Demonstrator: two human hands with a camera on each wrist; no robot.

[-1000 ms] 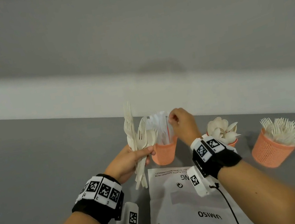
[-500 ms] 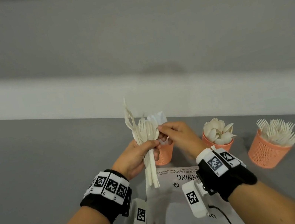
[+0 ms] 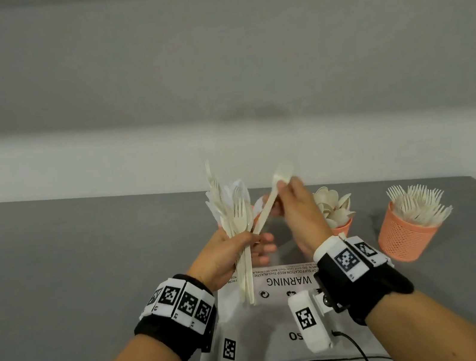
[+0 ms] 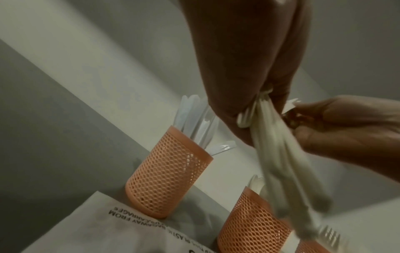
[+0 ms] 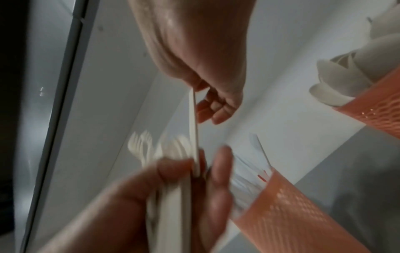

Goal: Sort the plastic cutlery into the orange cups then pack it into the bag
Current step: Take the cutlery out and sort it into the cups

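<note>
My left hand (image 3: pixel 251 241) grips a bundle of cream plastic cutlery (image 3: pixel 237 221), mostly forks, upright above the white bag (image 3: pixel 283 308). My right hand (image 3: pixel 283 187) pinches a single cream piece (image 3: pixel 268 208) near its blurred upper end. That piece slants up and right, and its lower end still sits at my left hand's grip. In the right wrist view the single piece (image 5: pixel 193 119) runs from my right fingers down to the left thumb. The left wrist view shows the bundle (image 4: pixel 279 154) fanning downward. An orange mesh cup of white knives (image 4: pixel 166 172) stands just behind the hands.
Right of the hands stand an orange cup with spoons (image 3: pixel 341 227) and an orange cup with forks (image 3: pixel 404 239). The flat bag with its WARNING print lies near the grey table's (image 3: pixel 72 271) front edge. A white wall base runs behind the table.
My right hand left the knife cup, came to the bundle, and now draws one piece up and to the right. The left hand has kept its grip on the bundle.
</note>
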